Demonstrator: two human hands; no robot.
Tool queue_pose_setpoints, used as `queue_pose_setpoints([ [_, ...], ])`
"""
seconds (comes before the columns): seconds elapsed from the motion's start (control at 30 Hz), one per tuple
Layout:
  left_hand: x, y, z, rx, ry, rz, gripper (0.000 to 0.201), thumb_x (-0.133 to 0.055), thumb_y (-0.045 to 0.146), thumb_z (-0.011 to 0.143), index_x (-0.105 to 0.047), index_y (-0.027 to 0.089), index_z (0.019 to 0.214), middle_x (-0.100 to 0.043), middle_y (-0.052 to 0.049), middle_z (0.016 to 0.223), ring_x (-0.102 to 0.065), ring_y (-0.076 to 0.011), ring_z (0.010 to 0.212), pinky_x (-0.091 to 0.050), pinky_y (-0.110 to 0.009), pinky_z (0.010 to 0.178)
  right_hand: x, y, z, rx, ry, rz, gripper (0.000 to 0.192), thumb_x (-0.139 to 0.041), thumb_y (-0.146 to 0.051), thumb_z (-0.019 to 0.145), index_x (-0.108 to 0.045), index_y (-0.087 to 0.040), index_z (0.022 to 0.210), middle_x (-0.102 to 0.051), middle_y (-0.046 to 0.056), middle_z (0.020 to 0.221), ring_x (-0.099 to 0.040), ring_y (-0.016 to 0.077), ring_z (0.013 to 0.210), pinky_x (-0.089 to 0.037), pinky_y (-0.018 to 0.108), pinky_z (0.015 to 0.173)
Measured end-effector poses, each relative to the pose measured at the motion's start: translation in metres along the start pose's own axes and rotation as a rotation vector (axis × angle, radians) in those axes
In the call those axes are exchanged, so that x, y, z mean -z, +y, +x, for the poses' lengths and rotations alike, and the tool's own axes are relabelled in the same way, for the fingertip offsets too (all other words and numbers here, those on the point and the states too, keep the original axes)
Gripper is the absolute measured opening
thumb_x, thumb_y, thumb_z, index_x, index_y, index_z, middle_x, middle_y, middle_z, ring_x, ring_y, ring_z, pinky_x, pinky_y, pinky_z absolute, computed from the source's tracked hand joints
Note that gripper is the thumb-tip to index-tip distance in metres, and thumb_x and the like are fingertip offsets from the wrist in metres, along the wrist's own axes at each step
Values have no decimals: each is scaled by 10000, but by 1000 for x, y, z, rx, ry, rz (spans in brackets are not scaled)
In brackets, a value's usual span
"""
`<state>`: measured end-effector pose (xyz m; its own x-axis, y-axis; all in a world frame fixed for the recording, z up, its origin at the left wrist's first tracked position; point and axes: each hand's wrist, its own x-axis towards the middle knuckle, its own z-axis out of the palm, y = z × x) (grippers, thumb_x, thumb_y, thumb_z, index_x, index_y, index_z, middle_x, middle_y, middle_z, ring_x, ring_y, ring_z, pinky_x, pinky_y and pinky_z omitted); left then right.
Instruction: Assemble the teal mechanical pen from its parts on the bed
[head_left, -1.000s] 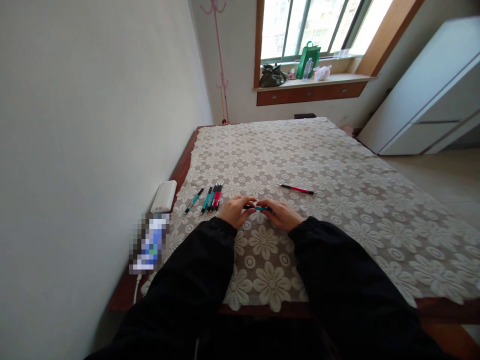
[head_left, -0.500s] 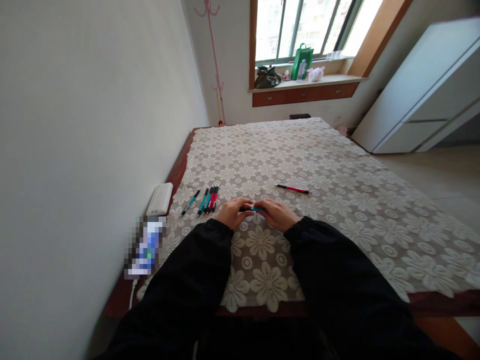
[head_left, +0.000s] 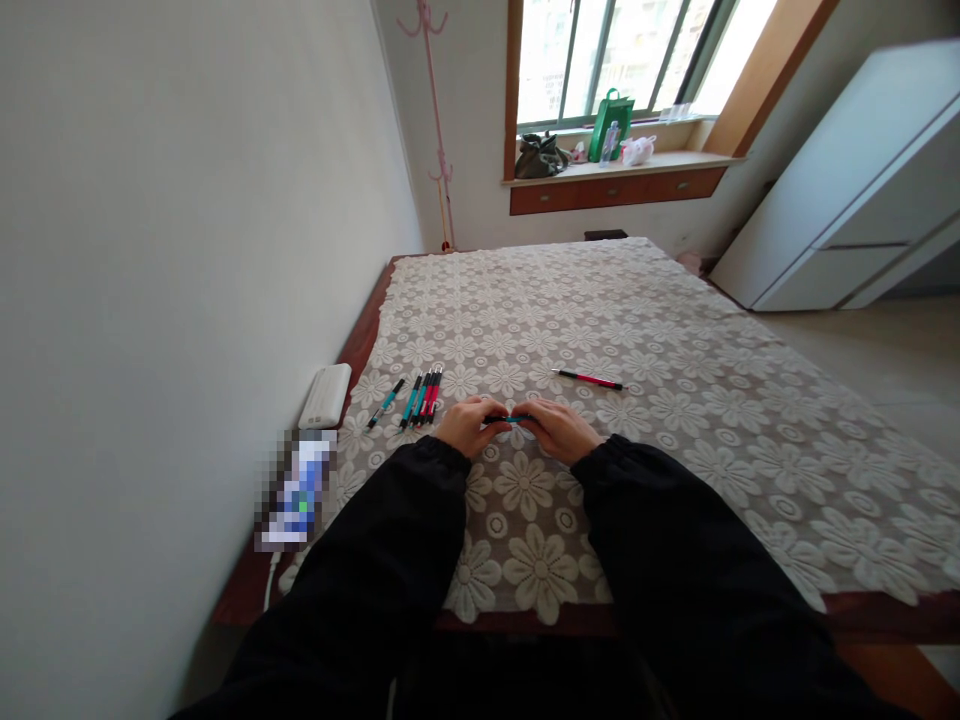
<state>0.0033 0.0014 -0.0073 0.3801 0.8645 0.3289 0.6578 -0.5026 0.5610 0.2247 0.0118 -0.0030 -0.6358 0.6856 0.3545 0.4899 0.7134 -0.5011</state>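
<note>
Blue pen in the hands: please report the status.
Left hand, right hand: both gripping blue pen. Pen held crosswise between them. Red pen beyond, apart from hands.

Domestic room, evidently in a home. Desk (head_left: 367, 322), red-brown, dressed with a lace tablecloth (head_left: 540, 300) in flower pattern. Coat stand (head_left: 433, 90), pink, at the far wall. Window (head_left: 585, 60), wood-framed; its sill, with drawers (head_left: 612, 193) beneath, bears a green bag (head_left: 619, 112), a dark bag (head_left: 540, 156) and a white plastic bag (head_left: 637, 151). Tall white unit (head_left: 832, 190), refrigerator or cabinet, at right.
</note>
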Motion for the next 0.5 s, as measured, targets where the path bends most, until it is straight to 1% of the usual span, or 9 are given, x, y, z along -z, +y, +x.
queue_pose_setpoints([
  [0.13,2,2,0,-47,-5,16,189,-733,342,830,-716,227,979,-740,-12,887,-682,-169,894,-543,-284,843,-1,0,0,-37,-24,23,199,-429,-262,1001,-608,-233,1082,-703,57,981,-666,207,884,-500,317,786],
  [0.2,3,3,0,-44,3,17,188,-731,346,832,-720,228,977,-745,-11,884,-681,-173,905,-539,-285,845,-2,1,0,-42,-35,29,191,-439,-274,997,-599,-230,1091,-704,63,994,-670,213,898,-503,324,790],
  [0.33,3,5,0,18,33,9,209,-678,405,870,-726,233,979,-737,-14,871,-682,-151,822,-536,-270,793,-2,3,-1,-54,-30,42,190,-517,-276,960,-572,-219,1134,-702,75,1044,-675,218,920,-507,323,795],
  [0.43,3,6,0,4,2,10,225,-610,412,917,-718,223,972,-736,-14,840,-678,-151,810,-529,-268,776,-1,2,-1,-44,-31,34,172,-482,-264,978,-591,-232,1107,-708,59,1002,-677,203,874,-504,309,772],
  [0.5,3,6,0,-11,-2,16,231,-581,412,935,-711,223,962,-736,-10,826,-673,-154,829,-525,-271,788,0,1,-1,-23,-29,15,186,-464,-278,991,-607,-237,1103,-707,59,1005,-673,204,886,-501,307,780],
])
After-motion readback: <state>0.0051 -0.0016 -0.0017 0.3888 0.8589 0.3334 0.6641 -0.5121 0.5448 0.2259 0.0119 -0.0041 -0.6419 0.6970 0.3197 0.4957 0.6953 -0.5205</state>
